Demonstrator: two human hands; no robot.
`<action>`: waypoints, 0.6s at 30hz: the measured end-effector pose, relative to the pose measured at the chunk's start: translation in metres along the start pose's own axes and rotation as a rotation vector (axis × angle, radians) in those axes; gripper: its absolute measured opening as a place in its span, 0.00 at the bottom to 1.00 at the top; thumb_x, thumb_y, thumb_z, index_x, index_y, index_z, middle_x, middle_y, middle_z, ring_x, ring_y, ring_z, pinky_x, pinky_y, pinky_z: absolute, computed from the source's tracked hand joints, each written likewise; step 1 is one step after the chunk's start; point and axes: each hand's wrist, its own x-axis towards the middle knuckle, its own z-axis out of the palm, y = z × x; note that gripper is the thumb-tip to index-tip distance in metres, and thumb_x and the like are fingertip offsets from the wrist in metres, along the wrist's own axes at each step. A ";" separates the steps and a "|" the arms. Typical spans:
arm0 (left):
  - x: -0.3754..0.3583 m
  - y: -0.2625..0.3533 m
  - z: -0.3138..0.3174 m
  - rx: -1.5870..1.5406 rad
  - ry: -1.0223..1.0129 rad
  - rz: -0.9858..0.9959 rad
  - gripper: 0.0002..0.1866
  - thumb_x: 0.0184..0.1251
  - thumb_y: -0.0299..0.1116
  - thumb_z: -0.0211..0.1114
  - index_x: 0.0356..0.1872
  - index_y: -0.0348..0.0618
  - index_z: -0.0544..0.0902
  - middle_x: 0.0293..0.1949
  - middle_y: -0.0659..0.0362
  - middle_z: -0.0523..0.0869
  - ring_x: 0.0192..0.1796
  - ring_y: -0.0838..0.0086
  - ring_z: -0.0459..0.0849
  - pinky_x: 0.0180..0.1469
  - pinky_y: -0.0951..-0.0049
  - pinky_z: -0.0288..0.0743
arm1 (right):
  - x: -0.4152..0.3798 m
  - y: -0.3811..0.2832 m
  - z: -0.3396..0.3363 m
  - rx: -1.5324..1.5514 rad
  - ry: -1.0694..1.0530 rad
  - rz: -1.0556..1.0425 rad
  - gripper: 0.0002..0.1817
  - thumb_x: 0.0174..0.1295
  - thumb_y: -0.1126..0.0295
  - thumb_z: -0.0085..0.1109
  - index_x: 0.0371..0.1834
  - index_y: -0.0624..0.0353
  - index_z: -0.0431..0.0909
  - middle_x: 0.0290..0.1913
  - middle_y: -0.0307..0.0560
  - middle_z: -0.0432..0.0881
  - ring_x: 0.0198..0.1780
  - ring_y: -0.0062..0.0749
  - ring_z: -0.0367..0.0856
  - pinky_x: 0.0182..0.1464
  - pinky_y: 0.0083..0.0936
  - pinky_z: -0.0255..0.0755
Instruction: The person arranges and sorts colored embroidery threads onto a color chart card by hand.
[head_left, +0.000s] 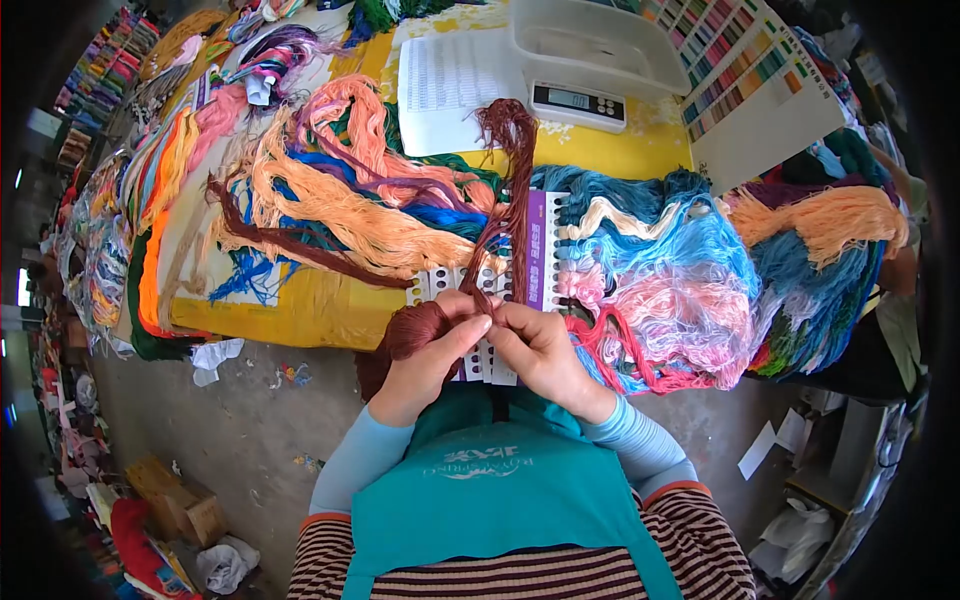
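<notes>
At the table's near edge, my left hand (432, 362) and my right hand (545, 355) meet with thumbs and fingertips pinched together on dark brown thread (508, 185). The thread runs up from my fingers across the table toward the white sheet. A thick reddish-brown bundle (412, 333) hangs over the back of my left hand and drops beside it. White cards with punched holes (478, 362) lie beneath my hands, next to a purple strip (536, 245) with pale lettering. Exactly how the strands cross between my fingertips is hidden.
Peach skeins (350, 215) spread to the left, blue and pink skeins (680, 310) to the right. Behind stand a digital scale (578, 105), a clear plastic tub (600, 45), a printed sheet (455, 85) and a colour chart (765, 100). A cardboard box (178, 500) sits on the floor.
</notes>
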 end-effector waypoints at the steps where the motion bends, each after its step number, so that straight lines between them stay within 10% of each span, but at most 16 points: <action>1: 0.000 -0.001 -0.001 0.002 -0.001 -0.001 0.12 0.70 0.30 0.61 0.48 0.33 0.83 0.34 0.65 0.78 0.32 0.85 0.67 0.36 0.81 0.62 | 0.000 0.001 0.000 0.002 0.001 -0.001 0.07 0.69 0.73 0.55 0.37 0.66 0.79 0.25 0.40 0.77 0.28 0.16 0.71 0.29 0.21 0.67; 5: 0.001 -0.002 -0.005 0.001 0.022 -0.085 0.12 0.70 0.31 0.63 0.49 0.36 0.84 0.43 0.63 0.82 0.44 0.83 0.76 0.49 0.79 0.70 | 0.002 0.003 -0.001 -0.086 -0.010 -0.027 0.06 0.67 0.73 0.57 0.36 0.66 0.78 0.22 0.46 0.75 0.24 0.22 0.72 0.27 0.26 0.68; 18: 0.010 -0.024 -0.017 -0.212 0.010 -0.228 0.11 0.71 0.33 0.62 0.48 0.38 0.82 0.32 0.69 0.78 0.30 0.88 0.68 0.33 0.85 0.61 | 0.014 0.007 -0.006 -0.147 -0.090 0.012 0.06 0.65 0.74 0.58 0.35 0.67 0.78 0.27 0.59 0.80 0.28 0.46 0.84 0.30 0.34 0.74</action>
